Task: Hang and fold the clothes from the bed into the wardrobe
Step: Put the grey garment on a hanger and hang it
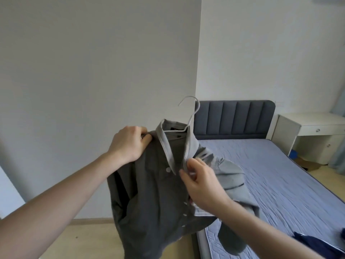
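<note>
- Left hand (128, 144): I see it clamped on the shirt's (155, 193) shoulder, thumb and fingers pinching cloth, probably over the hanger arm beneath.
- Shirt: grey, buttoned, held up between both grips, its body dropping below the left hold; one sleeve trails down past my right wrist.
- Hanger (188, 116): white wire, inside the collar; hook stands free above and between the grips.
- Right hand (200, 182): fingertips pinching the placket just under the collar.
- Bed (280, 174): beyond the right grip; dark garment (315, 243) at its near edge.
- Step, as I judge it: seating the shirt on the hanger. Next calls for squaring the right shoulder, then carrying it by the hook to the wardrobe, not in view.
</note>
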`<action>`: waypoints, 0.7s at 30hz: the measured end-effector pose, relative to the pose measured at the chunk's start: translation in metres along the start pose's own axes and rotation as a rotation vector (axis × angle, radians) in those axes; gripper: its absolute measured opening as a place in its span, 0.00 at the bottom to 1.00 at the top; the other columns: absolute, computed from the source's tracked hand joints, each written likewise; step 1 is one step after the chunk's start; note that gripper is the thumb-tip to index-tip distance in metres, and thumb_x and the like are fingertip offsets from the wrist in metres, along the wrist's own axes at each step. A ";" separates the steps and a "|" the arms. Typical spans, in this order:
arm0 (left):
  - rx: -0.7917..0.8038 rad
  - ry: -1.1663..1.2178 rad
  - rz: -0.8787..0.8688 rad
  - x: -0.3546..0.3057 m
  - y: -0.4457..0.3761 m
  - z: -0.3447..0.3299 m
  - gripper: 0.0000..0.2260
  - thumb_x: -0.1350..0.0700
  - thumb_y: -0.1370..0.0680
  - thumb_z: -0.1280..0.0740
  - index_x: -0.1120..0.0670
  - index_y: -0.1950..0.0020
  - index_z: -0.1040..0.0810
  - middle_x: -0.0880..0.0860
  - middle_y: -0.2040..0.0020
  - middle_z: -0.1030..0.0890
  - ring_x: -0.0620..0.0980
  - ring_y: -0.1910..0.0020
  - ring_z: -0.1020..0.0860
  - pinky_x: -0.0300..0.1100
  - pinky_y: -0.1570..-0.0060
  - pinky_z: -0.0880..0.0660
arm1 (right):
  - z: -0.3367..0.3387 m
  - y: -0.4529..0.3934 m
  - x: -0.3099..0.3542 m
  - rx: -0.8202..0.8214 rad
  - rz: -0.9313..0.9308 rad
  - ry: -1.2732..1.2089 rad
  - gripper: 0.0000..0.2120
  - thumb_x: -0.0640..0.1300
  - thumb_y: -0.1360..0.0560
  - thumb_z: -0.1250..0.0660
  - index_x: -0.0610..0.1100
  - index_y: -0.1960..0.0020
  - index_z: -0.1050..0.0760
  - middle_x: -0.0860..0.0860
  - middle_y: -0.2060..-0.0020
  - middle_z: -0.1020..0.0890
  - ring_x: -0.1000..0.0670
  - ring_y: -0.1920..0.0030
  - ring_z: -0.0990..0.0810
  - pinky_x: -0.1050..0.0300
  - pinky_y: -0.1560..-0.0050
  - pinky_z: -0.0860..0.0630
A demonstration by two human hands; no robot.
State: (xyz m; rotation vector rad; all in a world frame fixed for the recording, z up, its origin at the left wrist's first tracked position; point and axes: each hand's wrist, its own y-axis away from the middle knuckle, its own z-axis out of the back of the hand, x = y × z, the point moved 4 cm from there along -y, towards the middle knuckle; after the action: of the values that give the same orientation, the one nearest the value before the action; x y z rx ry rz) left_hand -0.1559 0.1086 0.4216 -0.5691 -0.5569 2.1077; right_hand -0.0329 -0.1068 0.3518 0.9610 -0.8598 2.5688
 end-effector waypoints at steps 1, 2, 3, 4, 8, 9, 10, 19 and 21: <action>0.002 0.012 -0.008 -0.008 0.002 -0.001 0.16 0.43 0.22 0.40 0.49 0.67 0.31 0.45 0.69 0.28 0.54 0.64 0.29 0.45 0.66 0.36 | -0.007 0.001 -0.002 -0.017 -0.008 -0.032 0.14 0.45 0.19 0.34 0.46 0.60 0.34 0.52 0.59 0.27 0.52 0.61 0.27 0.52 0.59 0.26; 0.009 0.023 -0.007 -0.014 0.005 -0.003 0.16 0.44 0.22 0.38 0.48 0.67 0.32 0.45 0.70 0.29 0.54 0.64 0.29 0.45 0.66 0.37 | -0.012 0.000 -0.003 -0.032 -0.013 -0.055 0.14 0.44 0.19 0.34 0.46 0.60 0.35 0.52 0.60 0.28 0.52 0.61 0.28 0.52 0.58 0.28; 0.020 0.038 0.004 -0.018 0.007 -0.006 0.16 0.45 0.21 0.37 0.49 0.67 0.32 0.45 0.70 0.28 0.54 0.64 0.29 0.45 0.66 0.37 | -0.016 -0.002 -0.004 -0.040 -0.021 -0.070 0.15 0.44 0.19 0.34 0.46 0.60 0.36 0.52 0.61 0.28 0.51 0.61 0.28 0.51 0.58 0.28; 0.035 0.062 0.027 -0.021 0.010 -0.009 0.17 0.46 0.21 0.36 0.50 0.67 0.32 0.45 0.70 0.28 0.55 0.64 0.28 0.45 0.66 0.37 | -0.020 -0.003 -0.005 -0.037 -0.033 -0.096 0.15 0.43 0.19 0.34 0.45 0.60 0.36 0.51 0.61 0.28 0.50 0.61 0.28 0.50 0.57 0.28; 0.104 0.154 0.111 -0.022 0.021 -0.023 0.17 0.49 0.19 0.35 0.54 0.66 0.29 0.49 0.69 0.24 0.57 0.63 0.24 0.47 0.66 0.33 | -0.038 -0.004 -0.004 0.007 -0.148 -0.431 0.12 0.46 0.18 0.34 0.44 0.57 0.33 0.49 0.62 0.26 0.48 0.63 0.24 0.52 0.62 0.21; 0.112 0.173 0.120 -0.022 0.023 -0.024 0.18 0.49 0.19 0.35 0.55 0.66 0.29 0.50 0.70 0.24 0.56 0.64 0.24 0.47 0.67 0.32 | -0.040 -0.005 -0.005 0.010 -0.141 -0.450 0.12 0.47 0.18 0.34 0.45 0.57 0.33 0.51 0.63 0.27 0.52 0.63 0.26 0.58 0.61 0.24; 0.116 0.196 0.130 -0.023 0.025 -0.025 0.18 0.50 0.19 0.35 0.56 0.67 0.29 0.51 0.71 0.24 0.56 0.65 0.24 0.49 0.66 0.31 | -0.041 -0.005 -0.008 0.017 -0.129 -0.435 0.12 0.48 0.18 0.34 0.47 0.57 0.33 0.54 0.64 0.27 0.54 0.63 0.27 0.62 0.60 0.26; -0.037 0.188 0.204 -0.021 0.031 -0.001 0.15 0.53 0.21 0.32 0.53 0.67 0.27 0.49 0.72 0.25 0.52 0.67 0.25 0.46 0.67 0.32 | -0.013 -0.005 -0.046 0.302 -0.073 -0.319 0.20 0.49 0.22 0.29 0.63 0.34 0.28 0.66 0.42 0.24 0.53 0.60 0.14 0.52 0.64 0.15; -0.073 0.185 0.199 -0.016 0.031 0.012 0.17 0.54 0.21 0.32 0.50 0.69 0.30 0.48 0.73 0.26 0.50 0.68 0.25 0.45 0.67 0.33 | 0.012 -0.017 -0.048 0.174 0.071 -0.244 0.16 0.46 0.23 0.29 0.62 0.39 0.24 0.66 0.41 0.24 0.55 0.59 0.15 0.56 0.60 0.16</action>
State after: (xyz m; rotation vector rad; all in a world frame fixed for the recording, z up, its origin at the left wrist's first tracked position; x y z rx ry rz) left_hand -0.1737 0.0763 0.4164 -0.8828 -0.4896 2.1972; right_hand 0.0163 -0.1021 0.3345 1.3399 -0.7497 2.6590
